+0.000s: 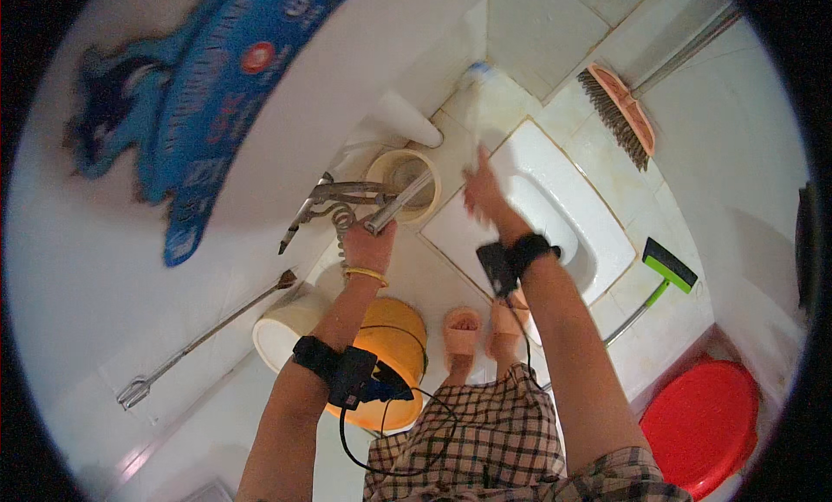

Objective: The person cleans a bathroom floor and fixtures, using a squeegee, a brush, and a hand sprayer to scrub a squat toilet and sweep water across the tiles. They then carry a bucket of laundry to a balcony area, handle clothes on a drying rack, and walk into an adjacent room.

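Observation:
My left hand (pixel 371 244) is closed around a silver handheld sprayer (pixel 403 203), which slants up over a cream bucket (pixel 380 174) by the wall. Beside that hand hangs a coiled hose (pixel 342 220), below a metal tap fitting (pixel 316 199). Over the far left edge of the white squat toilet (pixel 607 255) is my right hand (pixel 488 193), smeared by motion. A pale, blurred object with a blue end (pixel 479 68) shows just beyond its fingers; whether the hand touches it I cannot make out.
An orange bucket (pixel 390 337) and a cream container (pixel 282 329) stand near my left forearm. At right are a pink-headed broom (pixel 620 112), a green-and-black floor scraper (pixel 669 266) and a red basin (pixel 702 424). A white pipe (pixel 412 121) runs by the wall.

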The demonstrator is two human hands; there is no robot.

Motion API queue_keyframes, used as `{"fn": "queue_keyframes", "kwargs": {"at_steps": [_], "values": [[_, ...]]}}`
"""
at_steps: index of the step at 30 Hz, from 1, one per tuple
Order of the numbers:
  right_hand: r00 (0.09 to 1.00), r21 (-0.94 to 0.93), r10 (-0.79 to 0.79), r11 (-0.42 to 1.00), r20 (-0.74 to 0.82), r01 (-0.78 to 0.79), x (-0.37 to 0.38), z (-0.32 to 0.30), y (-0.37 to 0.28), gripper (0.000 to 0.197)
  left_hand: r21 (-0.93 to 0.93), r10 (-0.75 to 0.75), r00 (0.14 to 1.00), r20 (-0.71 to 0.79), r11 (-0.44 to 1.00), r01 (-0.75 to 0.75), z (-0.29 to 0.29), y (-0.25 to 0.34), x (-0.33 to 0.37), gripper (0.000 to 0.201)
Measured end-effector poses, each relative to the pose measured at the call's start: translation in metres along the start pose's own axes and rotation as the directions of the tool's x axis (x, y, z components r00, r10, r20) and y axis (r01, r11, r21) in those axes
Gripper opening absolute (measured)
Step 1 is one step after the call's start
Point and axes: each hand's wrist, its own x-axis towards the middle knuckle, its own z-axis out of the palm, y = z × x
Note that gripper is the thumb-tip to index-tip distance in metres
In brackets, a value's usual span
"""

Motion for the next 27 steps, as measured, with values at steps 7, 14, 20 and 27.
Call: {"fn": "queue_keyframes", "kwargs": {"at_steps": [7, 14, 20, 27], "values": [[0.999, 0.707, 0.030, 0.707, 0.016, -0.033, 0.005, 0.021, -0.006, 0.061, -0.092, -0.040, 0.999, 0.025, 0.995, 0.042, 0.011, -0.018, -0.006, 0.028], [0.992, -0.388, -0.112, 0.913, 0.051, 0.123, 0.034, -0.033, -0.042, 0.052, -0.018, -0.153, 0.973, 0.170, 0.987, 0.159, 0.005, -0.018, -0.001, 0.024], [0.995, -0.906, -0.093, -0.417, -0.038, -0.074, 0.007, -0.112, -0.060, 0.073, -0.006, -0.019, 0.992, 0.123, 1.000, 0.019, 0.004, -0.044, -0.006, 0.025], [0.987, -0.223, 0.006, 0.974, 0.163, 0.031, 0.028, -0.073, 0.011, 0.058, -0.111, 0.116, 0.990, 0.082, 0.988, -0.106, 0.018, -0.015, -0.009, 0.024]]}}
